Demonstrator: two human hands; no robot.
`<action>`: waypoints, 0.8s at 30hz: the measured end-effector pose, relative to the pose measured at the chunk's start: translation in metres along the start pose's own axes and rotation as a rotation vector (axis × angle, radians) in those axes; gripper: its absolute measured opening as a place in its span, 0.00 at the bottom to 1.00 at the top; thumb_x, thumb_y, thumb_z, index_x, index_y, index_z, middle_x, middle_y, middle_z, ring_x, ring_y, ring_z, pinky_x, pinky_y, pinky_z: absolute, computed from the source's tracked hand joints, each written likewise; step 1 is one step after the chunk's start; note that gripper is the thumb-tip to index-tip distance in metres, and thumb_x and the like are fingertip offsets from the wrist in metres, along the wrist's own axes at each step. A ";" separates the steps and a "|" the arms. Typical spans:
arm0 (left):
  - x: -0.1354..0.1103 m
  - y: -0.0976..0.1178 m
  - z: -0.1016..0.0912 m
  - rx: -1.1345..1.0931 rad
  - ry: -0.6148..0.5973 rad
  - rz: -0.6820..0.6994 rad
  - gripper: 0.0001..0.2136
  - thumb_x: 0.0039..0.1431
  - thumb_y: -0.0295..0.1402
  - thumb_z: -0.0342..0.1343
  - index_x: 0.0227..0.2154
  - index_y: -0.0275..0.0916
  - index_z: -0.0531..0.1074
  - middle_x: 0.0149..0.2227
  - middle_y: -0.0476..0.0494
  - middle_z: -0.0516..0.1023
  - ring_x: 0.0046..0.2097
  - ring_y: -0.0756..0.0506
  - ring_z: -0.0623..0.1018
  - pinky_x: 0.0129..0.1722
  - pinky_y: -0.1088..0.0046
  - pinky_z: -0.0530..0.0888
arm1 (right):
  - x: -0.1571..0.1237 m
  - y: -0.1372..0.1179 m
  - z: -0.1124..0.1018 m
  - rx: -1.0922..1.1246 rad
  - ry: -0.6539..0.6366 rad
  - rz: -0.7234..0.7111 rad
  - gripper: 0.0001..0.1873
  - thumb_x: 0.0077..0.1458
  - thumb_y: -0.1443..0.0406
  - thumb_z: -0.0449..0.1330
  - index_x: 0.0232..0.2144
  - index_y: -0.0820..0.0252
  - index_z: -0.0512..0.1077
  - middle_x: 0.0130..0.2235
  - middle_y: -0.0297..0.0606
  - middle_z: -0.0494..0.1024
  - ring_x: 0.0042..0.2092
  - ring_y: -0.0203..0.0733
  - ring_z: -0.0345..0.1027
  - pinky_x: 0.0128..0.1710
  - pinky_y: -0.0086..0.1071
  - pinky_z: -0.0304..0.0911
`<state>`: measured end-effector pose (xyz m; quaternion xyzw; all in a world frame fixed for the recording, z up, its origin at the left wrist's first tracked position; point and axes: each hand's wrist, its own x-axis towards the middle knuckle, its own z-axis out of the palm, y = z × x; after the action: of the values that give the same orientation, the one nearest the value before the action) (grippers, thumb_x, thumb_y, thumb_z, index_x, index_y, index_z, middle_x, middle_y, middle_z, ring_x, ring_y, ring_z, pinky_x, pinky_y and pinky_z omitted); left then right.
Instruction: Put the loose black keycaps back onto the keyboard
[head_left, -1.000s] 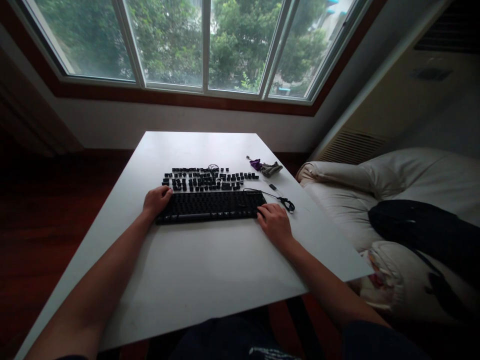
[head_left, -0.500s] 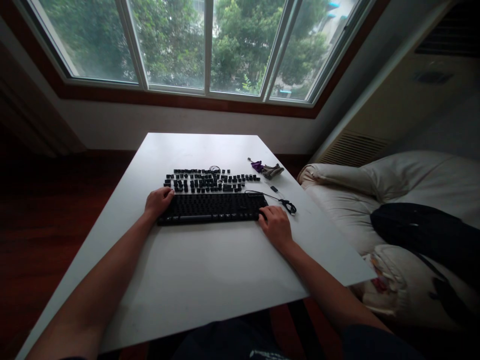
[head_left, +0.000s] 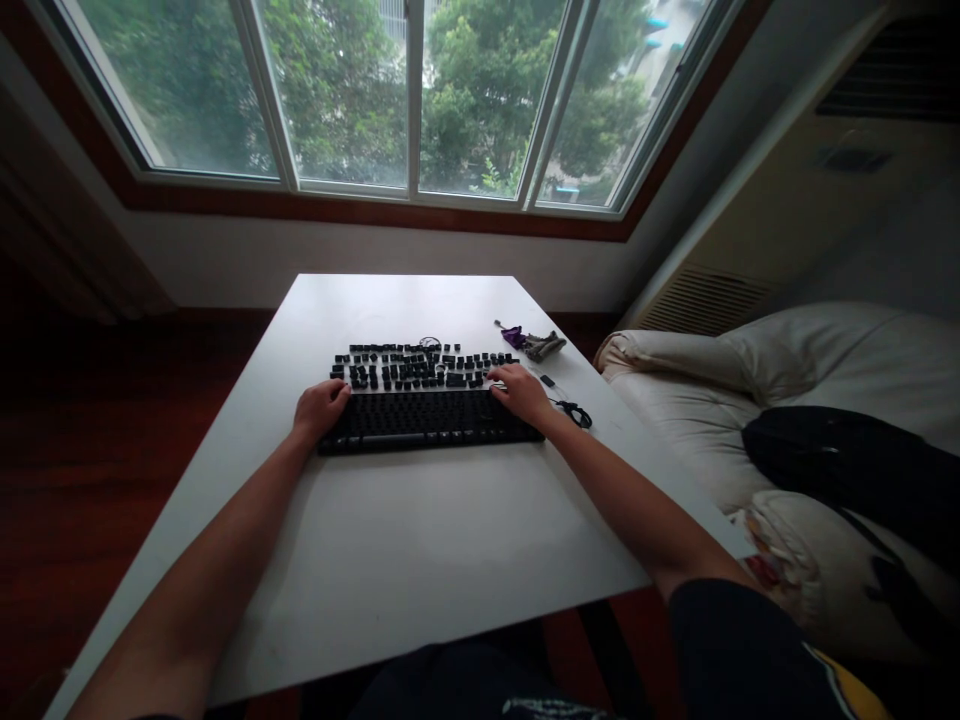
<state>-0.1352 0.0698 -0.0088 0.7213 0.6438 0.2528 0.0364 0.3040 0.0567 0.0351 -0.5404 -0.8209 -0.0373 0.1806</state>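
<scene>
A black keyboard (head_left: 427, 418) lies flat on the white table (head_left: 420, 530); its front row carries keycaps, while the dark area behind appears to lack them. My left hand (head_left: 321, 408) is closed around the keyboard's left end, thumb on the top corner. Behind the keyboard, loose black keycaps (head_left: 390, 376) stand in several rows. Above the keyboard's right rear corner, my right hand (head_left: 521, 393) reaches to the right end of the keycap rows. Its fingers and thumb look apart, with no keycap visible between them.
A coiled black cable (head_left: 576, 413) lies right of the keyboard. Farther back are a purple cloth item (head_left: 514, 337) and a crumpled grey one (head_left: 544, 346). A cream sofa (head_left: 675, 390) with a black bag (head_left: 840, 460) stands beyond the table's right edge.
My right hand has left the keyboard's right end and moved forward and left, to the loose keycaps. My left hand stays on the keyboard's left end.
</scene>
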 end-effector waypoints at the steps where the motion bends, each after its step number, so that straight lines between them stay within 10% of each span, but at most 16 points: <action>1: 0.000 0.001 -0.001 -0.001 -0.007 -0.004 0.19 0.65 0.46 0.44 0.36 0.43 0.77 0.36 0.43 0.81 0.38 0.42 0.77 0.37 0.70 0.66 | 0.009 0.003 0.002 -0.020 -0.045 -0.002 0.12 0.60 0.65 0.59 0.47 0.56 0.75 0.46 0.42 0.77 0.50 0.47 0.66 0.49 0.37 0.62; 24: 0.000 0.000 -0.002 -0.030 -0.011 -0.001 0.18 0.65 0.46 0.45 0.36 0.43 0.77 0.37 0.42 0.81 0.39 0.42 0.77 0.38 0.69 0.66 | 0.056 0.012 0.020 -0.171 -0.309 -0.092 0.09 0.60 0.62 0.62 0.41 0.56 0.78 0.44 0.41 0.81 0.45 0.46 0.73 0.42 0.32 0.61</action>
<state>-0.1363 0.0694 -0.0075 0.7216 0.6401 0.2586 0.0509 0.2903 0.1160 0.0335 -0.5149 -0.8566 -0.0316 0.0038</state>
